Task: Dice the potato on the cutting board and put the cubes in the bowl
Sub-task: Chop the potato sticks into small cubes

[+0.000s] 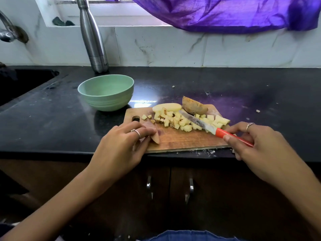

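A wooden cutting board (182, 140) lies at the counter's front edge. Several pale potato cubes (175, 121) are heaped on its far half. Behind them lie a flat cut potato slice (167, 107) and a brown-skinned potato piece (193, 106). My left hand (121, 145) holds a small potato piece (155, 137) on the board's left part. My right hand (257, 145) grips the red handle of a knife (205, 125), whose blade lies across the cubes. A green bowl (106, 92), nothing visible in it, stands left of and behind the board.
A steel bottle (93, 37) stands against the tiled wall behind the bowl. A dark sink (20, 82) with a tap (8, 30) is at the far left. Purple cloth (225, 13) hangs from the window. Cabinet doors with handles (149, 185) sit below the black counter (243, 94).
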`<state>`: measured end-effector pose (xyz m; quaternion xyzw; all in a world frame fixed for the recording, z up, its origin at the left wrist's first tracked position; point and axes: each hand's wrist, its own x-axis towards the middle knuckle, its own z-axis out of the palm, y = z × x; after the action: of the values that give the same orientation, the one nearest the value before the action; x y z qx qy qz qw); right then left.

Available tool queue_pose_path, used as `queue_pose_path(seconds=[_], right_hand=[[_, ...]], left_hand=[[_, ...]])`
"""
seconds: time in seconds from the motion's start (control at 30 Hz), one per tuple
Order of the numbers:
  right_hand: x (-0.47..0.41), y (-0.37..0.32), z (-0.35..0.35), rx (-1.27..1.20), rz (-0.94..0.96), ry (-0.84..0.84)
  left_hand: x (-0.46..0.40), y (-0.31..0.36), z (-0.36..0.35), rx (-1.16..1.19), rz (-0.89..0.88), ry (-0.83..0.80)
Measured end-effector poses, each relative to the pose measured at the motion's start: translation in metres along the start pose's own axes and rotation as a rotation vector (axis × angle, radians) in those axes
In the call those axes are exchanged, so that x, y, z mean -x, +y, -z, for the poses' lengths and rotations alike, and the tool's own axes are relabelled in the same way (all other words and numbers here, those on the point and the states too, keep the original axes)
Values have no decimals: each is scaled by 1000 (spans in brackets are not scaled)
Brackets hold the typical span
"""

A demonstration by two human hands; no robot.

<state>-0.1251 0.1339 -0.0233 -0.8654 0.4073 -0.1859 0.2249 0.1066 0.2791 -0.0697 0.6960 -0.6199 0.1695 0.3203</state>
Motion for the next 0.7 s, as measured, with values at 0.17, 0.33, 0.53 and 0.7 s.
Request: queue_pose_path(seconds=[0.17,0.33,0.53,0.7], right_hand=[[1,-2,-5,-52,29,-8],[8,-11,-15,-91,81,-27],[23,-34,-28,-145,164,-25],[44,-56,-50,-50,312,-8]], left_hand=[[-1,-1,7,152,109,-64],[-3,-5,13,240,235,-79],[-7,-6,8,200,328,-104],[-5,-5,1,205,343,-49]])
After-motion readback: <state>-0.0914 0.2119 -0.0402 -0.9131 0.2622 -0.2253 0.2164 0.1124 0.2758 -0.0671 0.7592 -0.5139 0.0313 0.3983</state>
